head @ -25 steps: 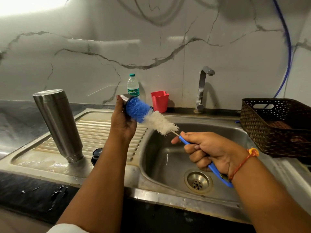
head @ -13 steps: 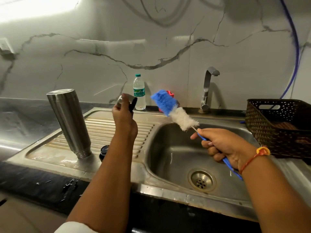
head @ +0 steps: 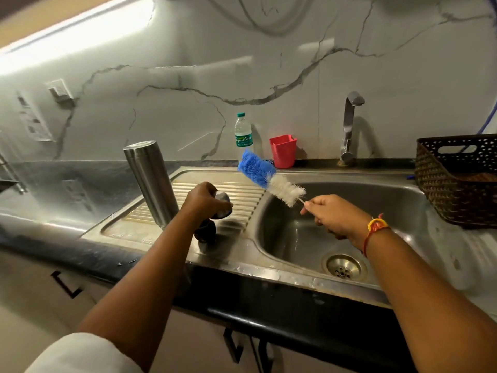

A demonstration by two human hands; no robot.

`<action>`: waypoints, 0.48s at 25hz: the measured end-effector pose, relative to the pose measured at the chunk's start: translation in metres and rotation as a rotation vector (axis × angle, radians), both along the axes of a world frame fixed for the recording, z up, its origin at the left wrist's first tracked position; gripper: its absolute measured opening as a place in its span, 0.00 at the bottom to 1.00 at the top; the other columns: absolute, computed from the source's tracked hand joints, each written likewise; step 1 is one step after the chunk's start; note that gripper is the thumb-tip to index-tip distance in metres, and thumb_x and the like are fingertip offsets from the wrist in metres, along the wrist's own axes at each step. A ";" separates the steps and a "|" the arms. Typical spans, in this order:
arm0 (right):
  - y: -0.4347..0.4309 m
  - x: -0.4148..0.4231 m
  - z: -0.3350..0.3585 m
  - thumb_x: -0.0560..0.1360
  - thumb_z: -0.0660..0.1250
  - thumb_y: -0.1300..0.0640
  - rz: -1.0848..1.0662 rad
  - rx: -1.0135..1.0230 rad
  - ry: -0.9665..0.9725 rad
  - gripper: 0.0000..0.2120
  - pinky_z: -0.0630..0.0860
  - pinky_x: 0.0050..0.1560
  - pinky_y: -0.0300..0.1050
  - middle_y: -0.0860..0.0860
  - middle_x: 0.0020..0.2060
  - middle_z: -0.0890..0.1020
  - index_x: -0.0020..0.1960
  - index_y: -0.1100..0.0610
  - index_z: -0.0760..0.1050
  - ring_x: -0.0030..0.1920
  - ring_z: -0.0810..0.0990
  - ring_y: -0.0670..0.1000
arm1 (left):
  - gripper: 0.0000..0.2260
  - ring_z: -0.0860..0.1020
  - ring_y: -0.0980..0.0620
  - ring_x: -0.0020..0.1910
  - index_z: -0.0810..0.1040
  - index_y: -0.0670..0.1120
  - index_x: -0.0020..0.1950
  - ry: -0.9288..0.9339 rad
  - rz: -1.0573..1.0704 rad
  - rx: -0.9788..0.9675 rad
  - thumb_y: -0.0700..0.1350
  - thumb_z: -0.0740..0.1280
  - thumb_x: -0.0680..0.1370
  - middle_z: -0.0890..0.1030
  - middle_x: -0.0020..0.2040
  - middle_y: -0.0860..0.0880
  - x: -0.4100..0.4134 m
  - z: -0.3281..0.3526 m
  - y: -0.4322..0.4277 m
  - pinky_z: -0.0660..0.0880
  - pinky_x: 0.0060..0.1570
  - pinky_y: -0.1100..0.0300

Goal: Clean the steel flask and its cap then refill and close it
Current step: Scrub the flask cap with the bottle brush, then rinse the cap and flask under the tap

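I am seeing a strip light (head: 75, 41) glaring along the top left, blowing out to white and washing the marble wall (head: 295, 76) beneath it. The steel flask (head: 150, 184) is catching soft highlights, and the tap (head: 349, 125) is throwing a shadow onto the wall to its right. The cap (head: 223, 208) in the left hand (head: 204, 203) is smearing with motion blur, while the brush (head: 269, 181) is reading sharp. The counter (head: 269, 319) edge is bowing toward the corners.

The left arm reached forward, its left hand (head: 204, 201) knuckles-up, fingers curled down over the cap (head: 222, 208). The right arm angled in from the side, its right hand (head: 332, 218) closed round the brush (head: 271, 181) stem, apparently pinched at the fingertips.
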State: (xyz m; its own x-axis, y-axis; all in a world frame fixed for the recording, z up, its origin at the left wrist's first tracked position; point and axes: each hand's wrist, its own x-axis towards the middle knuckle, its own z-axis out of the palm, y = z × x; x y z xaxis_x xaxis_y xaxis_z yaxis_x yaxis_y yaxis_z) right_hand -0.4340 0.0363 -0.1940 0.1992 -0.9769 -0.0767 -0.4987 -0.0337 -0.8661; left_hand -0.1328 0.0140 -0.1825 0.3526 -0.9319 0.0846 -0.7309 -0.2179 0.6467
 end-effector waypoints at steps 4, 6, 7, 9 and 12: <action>0.002 0.002 0.003 0.83 0.58 0.50 0.000 -0.038 0.054 0.14 0.62 0.24 0.39 0.52 0.35 0.74 0.49 0.53 0.80 0.26 0.66 0.46 | 0.21 0.78 0.46 0.54 0.75 0.46 0.58 -0.067 -0.024 0.072 0.47 0.80 0.70 0.79 0.55 0.45 0.004 -0.005 0.000 0.80 0.57 0.48; 0.001 0.003 0.002 0.83 0.58 0.50 0.006 -0.054 0.078 0.13 0.63 0.25 0.39 0.51 0.34 0.75 0.49 0.54 0.80 0.27 0.67 0.46 | 0.22 0.78 0.46 0.54 0.75 0.45 0.60 -0.121 -0.052 0.101 0.47 0.80 0.70 0.78 0.55 0.46 0.003 -0.006 -0.003 0.79 0.56 0.50; 0.001 0.003 0.003 0.83 0.58 0.51 0.011 -0.066 0.097 0.13 0.63 0.25 0.39 0.51 0.33 0.75 0.49 0.54 0.80 0.27 0.67 0.46 | 0.23 0.77 0.47 0.53 0.75 0.45 0.61 -0.153 -0.065 0.106 0.47 0.80 0.71 0.78 0.55 0.46 0.002 -0.006 -0.004 0.79 0.55 0.51; 0.000 0.004 0.002 0.83 0.58 0.52 0.014 -0.103 0.150 0.13 0.62 0.27 0.37 0.49 0.33 0.74 0.50 0.55 0.80 0.28 0.68 0.45 | 0.23 0.76 0.47 0.53 0.75 0.44 0.62 -0.219 -0.081 0.115 0.48 0.79 0.71 0.77 0.54 0.47 0.000 -0.008 -0.005 0.78 0.53 0.52; -0.002 0.004 0.002 0.83 0.58 0.55 0.005 -0.133 0.193 0.13 0.61 0.29 0.37 0.47 0.32 0.74 0.51 0.56 0.81 0.30 0.68 0.44 | 0.26 0.77 0.46 0.55 0.75 0.44 0.65 -0.279 -0.088 0.139 0.51 0.79 0.72 0.79 0.58 0.45 -0.001 -0.009 -0.006 0.78 0.56 0.51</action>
State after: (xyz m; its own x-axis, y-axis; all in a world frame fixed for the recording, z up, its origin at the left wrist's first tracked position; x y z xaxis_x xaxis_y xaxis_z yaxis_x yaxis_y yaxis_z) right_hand -0.4299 0.0341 -0.1921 0.1980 -0.9801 0.0157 -0.6539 -0.1440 -0.7427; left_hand -0.1334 0.0084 -0.1913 0.2515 -0.9672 0.0363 -0.8959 -0.2185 0.3869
